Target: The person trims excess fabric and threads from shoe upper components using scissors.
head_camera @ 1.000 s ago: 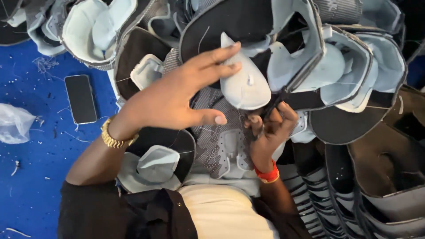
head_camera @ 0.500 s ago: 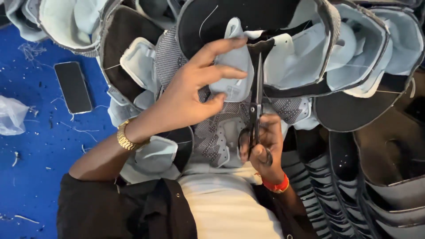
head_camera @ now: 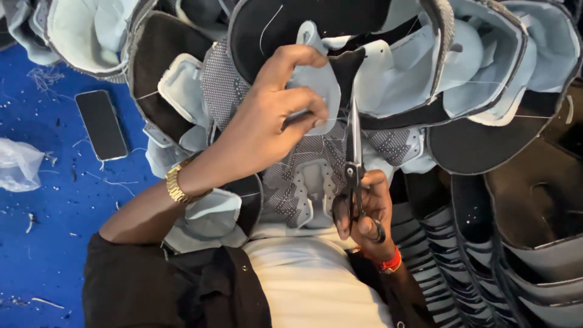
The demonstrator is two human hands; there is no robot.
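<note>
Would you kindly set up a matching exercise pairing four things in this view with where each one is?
Things:
1. scissors
2. phone
3. gold watch
4. clear plastic bag

Places:
A. flat on the blue floor, screen dark, beside the pile
B. on the wrist of the left hand
C. at the picture's left edge, on the floor
D. in the right hand, blades pointing up at the pale blue shoe piece

Pairs: 1-D, 2-A, 3-B, 4-C
</note>
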